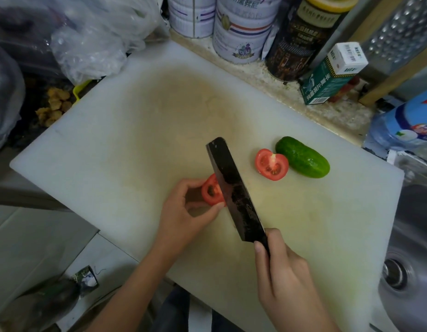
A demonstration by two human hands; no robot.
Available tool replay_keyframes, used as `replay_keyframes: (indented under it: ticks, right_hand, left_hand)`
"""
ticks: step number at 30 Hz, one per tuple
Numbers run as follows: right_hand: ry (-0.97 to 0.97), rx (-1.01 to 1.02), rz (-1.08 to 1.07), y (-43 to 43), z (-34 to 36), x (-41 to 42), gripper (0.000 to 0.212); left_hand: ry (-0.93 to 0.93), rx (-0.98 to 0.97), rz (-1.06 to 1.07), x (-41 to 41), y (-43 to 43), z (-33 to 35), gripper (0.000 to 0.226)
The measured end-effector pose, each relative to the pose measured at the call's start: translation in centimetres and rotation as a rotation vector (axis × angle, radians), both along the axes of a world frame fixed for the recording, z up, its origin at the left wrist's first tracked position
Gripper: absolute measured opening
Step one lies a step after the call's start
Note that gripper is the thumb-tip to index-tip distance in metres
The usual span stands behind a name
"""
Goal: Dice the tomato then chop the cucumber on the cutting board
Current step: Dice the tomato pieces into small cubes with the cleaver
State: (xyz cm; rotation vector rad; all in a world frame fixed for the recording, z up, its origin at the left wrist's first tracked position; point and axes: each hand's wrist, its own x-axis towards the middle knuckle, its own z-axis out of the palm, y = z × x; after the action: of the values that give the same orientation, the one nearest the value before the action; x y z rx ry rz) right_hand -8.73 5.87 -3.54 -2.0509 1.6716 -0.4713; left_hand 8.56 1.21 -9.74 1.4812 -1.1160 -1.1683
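Fig.: L hand pinches soft, slippery tomato half beside cleaver; R hand clamped on handle.

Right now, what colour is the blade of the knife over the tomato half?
Dark, nearly black with a mottled surface: the knife blade, clearest in the head view.

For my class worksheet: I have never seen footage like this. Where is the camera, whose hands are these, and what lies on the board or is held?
No machine here: a person works with bare hands, filmed by one camera worn on the head, looking down. The left hand holds a tomato half on the white cutting board. The right hand grips a dark cleaver, its blade beside that half. A second tomato half, cut face up, lies beside a whole cucumber further right. Tins stand behind the board.
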Motion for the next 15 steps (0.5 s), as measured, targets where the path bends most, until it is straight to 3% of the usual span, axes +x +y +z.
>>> replay_keyframes:
  ticks: [3,7,12,15]
  right_hand:
    - [0.095,-0.032,-0.009,0.3,0.4,0.6,0.035]
    - [0.132,-0.071,-0.030,0.9,0.4,1.3,0.036]
    - [0.226,-0.075,-0.013,0.0,0.4,2.4,0.009]
    - [0.311,-0.062,-0.009,-0.6,0.1,2.9,0.038]
  left_hand:
    - [-0.005,0.006,0.019,-0.1,0.0,0.2,0.044]
    - [-0.014,0.003,0.058,-0.4,0.1,0.2,0.047]
    - [-0.046,0.000,0.102,-0.7,0.1,-0.1,0.048]
    - [-0.041,-0.002,0.092,-0.7,0.2,-0.1,0.048]
